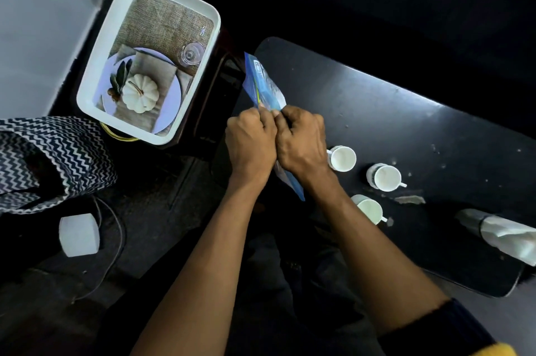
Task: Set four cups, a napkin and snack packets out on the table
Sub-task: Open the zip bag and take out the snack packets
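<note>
Head view shows a dark oblong table with three white handled ceramic cups near its front edge. At its left end, the left hand and right hand each pinch a blue plastic snack packet, fingers curled tight on it.

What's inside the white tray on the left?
The white tray holds no loose items that I can see; its base shows a printed picture of a plate, a white pumpkin, leaves, a glass and burlap. What is beneath the tray is hidden.
</note>
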